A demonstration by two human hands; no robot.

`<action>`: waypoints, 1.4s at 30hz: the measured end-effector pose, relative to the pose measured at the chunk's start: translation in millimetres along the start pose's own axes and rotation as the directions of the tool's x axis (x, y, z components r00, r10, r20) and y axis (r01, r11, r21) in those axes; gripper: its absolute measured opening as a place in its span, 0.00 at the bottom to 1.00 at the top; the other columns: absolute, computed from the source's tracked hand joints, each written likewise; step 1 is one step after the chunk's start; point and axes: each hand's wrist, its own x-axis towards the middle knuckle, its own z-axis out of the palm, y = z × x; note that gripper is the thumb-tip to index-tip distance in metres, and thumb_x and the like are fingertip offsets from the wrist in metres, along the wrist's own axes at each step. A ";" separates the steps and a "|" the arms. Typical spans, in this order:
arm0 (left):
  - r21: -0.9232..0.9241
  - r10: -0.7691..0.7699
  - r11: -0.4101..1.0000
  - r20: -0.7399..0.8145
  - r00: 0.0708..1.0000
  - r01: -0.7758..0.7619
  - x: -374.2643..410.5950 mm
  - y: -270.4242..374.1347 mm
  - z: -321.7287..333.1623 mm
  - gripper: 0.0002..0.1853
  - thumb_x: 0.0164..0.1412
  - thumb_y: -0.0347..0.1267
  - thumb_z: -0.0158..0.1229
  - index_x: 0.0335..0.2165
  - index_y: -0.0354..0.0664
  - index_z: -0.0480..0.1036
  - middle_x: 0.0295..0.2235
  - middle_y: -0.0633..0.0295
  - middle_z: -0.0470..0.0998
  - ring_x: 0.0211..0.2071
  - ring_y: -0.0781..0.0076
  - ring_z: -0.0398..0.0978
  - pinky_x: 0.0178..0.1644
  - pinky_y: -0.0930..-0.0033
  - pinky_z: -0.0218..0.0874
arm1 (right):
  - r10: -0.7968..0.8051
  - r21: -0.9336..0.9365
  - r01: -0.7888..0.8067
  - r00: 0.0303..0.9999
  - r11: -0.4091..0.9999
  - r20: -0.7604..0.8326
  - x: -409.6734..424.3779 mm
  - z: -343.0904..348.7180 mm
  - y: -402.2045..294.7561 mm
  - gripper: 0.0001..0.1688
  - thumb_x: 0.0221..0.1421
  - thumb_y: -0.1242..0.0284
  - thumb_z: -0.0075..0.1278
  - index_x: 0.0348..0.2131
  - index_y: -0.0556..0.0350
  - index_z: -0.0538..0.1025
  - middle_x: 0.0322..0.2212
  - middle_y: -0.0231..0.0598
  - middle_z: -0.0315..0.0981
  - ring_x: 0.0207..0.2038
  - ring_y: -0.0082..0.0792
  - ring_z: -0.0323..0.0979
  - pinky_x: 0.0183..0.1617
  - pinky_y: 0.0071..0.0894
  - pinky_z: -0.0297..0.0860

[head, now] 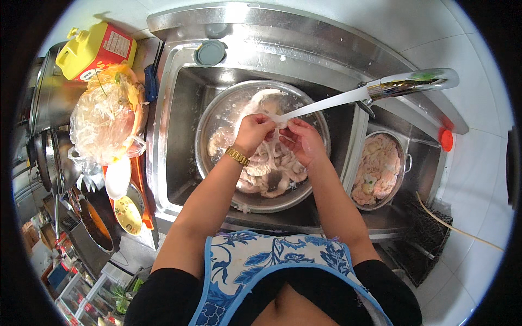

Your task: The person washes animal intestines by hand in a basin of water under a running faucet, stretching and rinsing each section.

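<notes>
My left hand (253, 132), with a gold watch band at the wrist, pinches a thin pale strip of raw offal (278, 124). Opposite it, the fingers of my right hand (304, 140) grip the same strip. A stream of water (326, 104) from the chrome faucet (412, 83) runs down onto the strip between both hands. Below them, a round steel basin (206, 110) stands in the large sink. Folded, whitish pieces of offal (271, 185) lie in it in water, partly covered by my hands and forearms.
In the smaller right sink sits a metal pot (403, 161) of pinkish offal. A grey lid (210, 53) rests on the sink's back ledge. To the left are a yellow jug (98, 49), a plastic-wrapped bundle (106, 118), a blue handle (150, 83) and bowls (128, 214).
</notes>
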 end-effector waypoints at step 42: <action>0.340 -0.072 0.940 0.167 0.983 0.011 -15.7 27.1 29.1 0.08 0.56 0.24 0.54 0.36 0.32 0.72 0.27 0.61 0.76 0.26 0.75 0.76 0.29 0.68 0.74 | -0.539 -0.706 0.489 0.823 0.513 0.178 -42.6 22.0 -10.0 0.06 0.58 0.74 0.49 0.31 0.59 0.75 0.18 0.26 0.68 0.20 0.16 0.63 0.23 0.18 0.59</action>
